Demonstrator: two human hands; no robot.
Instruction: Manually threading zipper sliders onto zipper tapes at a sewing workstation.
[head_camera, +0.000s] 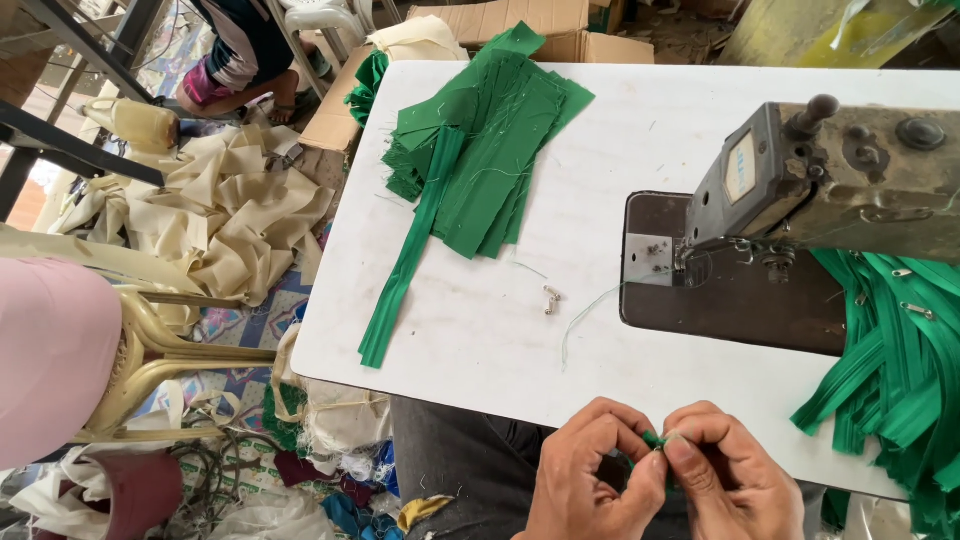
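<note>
— Two hands met just off the counter's (480, 340) near edge, didn't they?

— Yes. The left hand (590, 475) and the right hand (730, 480) were pinched together, fingertips clamped on one small end of green zipper tape (654, 441), held over the lap below that edge.

— How would that pinch go well?

— I'd judge by keeping the tape end short and taut, thumbs close.

— And room on the counter?

— From the left edge: a long green zipper strip (405, 265) ran toward the near edge, a stack of green fabric pieces (490, 150) lay at the far side, a small metal slider (551, 298) sat alone mid-counter, then the sewing machine (830, 180). More green zippers (890, 360) hung off the right edge.
</note>
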